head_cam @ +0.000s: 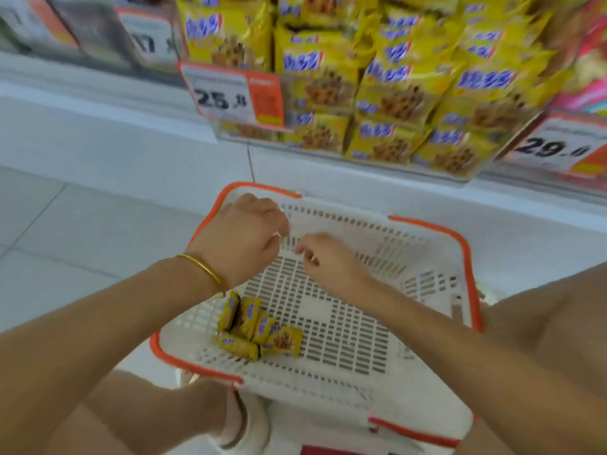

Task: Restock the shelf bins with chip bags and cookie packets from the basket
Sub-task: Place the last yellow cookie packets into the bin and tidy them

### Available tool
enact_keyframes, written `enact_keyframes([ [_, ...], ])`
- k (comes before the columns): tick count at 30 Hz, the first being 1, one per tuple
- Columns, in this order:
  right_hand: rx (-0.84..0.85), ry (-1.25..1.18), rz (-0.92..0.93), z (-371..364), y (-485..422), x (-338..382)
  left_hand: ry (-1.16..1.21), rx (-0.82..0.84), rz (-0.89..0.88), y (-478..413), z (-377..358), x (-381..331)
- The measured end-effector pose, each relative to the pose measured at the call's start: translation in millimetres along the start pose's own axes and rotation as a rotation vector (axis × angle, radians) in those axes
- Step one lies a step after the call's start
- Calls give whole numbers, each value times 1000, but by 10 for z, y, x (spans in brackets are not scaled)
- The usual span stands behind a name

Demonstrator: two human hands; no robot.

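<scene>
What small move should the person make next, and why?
Probably lower the left hand to the small yellow cookie packets lying near the left side of the white plastic basket with the orange rim, and gather them. They are the only stock seen in it, and this hand and the right hand hover above it with no packet visible in them.
</scene>
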State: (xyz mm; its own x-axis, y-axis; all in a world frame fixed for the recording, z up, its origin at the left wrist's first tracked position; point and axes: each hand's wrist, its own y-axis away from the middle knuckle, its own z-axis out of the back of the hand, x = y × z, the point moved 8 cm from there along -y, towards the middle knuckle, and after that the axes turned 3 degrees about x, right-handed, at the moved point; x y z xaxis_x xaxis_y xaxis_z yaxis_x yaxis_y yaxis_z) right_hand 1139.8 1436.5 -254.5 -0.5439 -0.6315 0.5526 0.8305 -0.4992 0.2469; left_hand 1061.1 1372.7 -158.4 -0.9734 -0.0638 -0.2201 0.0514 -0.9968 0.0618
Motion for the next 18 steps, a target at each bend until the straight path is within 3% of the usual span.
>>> enact_keyframes([
  [3, 419, 31, -113, -1160, -194, -407, -49, 216, 81, 83, -382, 180],
  [6, 657, 107, -214, -1949, -150, -693, -70, 292, 85, 81, -546, 248],
  [8, 679, 115, -249, -2268, -100, -775, -48, 297, 102, 72, -583, 297],
  [13, 507, 209, -325, -2531, -55, -858, 2, 346, 136, 83, -659, 385],
  [18, 522, -14, -404, -2459, -30, -953, 32, 400, 149, 13, -689, 328],
])
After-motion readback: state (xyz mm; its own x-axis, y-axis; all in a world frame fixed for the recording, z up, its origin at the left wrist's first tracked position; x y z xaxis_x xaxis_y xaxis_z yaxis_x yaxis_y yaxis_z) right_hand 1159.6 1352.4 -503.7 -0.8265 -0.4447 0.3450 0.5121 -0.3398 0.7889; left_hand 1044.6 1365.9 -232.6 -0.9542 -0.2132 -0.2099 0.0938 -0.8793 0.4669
